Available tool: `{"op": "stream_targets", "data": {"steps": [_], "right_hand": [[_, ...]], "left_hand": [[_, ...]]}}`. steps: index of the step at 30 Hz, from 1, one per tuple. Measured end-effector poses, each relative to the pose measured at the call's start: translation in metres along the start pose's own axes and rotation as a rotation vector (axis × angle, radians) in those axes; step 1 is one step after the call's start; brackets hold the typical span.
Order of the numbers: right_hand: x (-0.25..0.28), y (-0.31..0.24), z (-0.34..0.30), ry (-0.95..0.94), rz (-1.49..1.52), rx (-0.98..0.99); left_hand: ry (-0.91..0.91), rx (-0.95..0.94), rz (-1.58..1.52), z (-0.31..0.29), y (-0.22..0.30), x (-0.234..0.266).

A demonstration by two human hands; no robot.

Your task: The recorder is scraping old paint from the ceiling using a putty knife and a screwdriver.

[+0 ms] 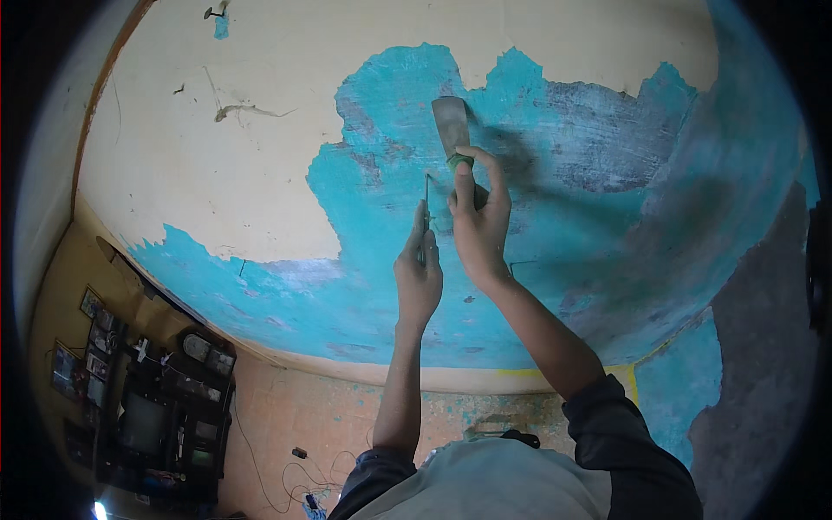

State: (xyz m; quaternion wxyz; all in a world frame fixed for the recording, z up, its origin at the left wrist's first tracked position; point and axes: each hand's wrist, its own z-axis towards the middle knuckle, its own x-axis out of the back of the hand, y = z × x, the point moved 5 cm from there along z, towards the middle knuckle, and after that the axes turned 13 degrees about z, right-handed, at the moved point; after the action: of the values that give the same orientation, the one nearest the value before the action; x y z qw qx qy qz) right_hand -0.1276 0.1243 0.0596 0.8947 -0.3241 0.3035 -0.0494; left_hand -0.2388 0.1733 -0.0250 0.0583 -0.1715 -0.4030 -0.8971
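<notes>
In my right hand [482, 221] is a putty knife [451, 123]; my fingers are closed round its handle near the green collar. Its wide grey blade points up over the wall, close to the edge of the cream paint [394, 22]. My left hand [419, 276] is closed on a slim tool [426, 189] that shows only edge-on, so its kind is unclear. Both hands are in front of a patch of turquoise wall [381, 212] with ragged edges. Whether the blade touches the wall cannot be told. Grey-purple patches [598, 130] show within the turquoise.
Two nails or hooks [211, 13] stick out at the upper left. Flakes of paint lie on the reddish floor [286, 416] below the wall, with a thin cable [251, 459]. A dark cabinet with a television [146, 422] stands at the lower left. Bare grey wall [763, 338] is at the right.
</notes>
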Motion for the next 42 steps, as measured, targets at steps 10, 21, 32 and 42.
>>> {"op": "stream_targets", "data": {"steps": [10,21,32,42], "right_hand": [[0.0,-0.01,0.008,-0.045,-0.018,0.076],[0.017,0.004,-0.004,-0.049,-0.036,0.004],[0.013,0.001,0.008,-0.082,-0.082,0.068],[0.013,-0.007,0.019,-0.071,-0.067,0.067]], "left_hand": [[0.033,-0.016,-0.012,0.0,0.002,-0.001],[-0.03,0.066,-0.026,-0.001,0.01,0.002],[-0.034,0.081,-0.048,-0.002,0.008,-0.001],[-0.026,0.069,-0.043,-0.002,0.007,-0.003]]}}
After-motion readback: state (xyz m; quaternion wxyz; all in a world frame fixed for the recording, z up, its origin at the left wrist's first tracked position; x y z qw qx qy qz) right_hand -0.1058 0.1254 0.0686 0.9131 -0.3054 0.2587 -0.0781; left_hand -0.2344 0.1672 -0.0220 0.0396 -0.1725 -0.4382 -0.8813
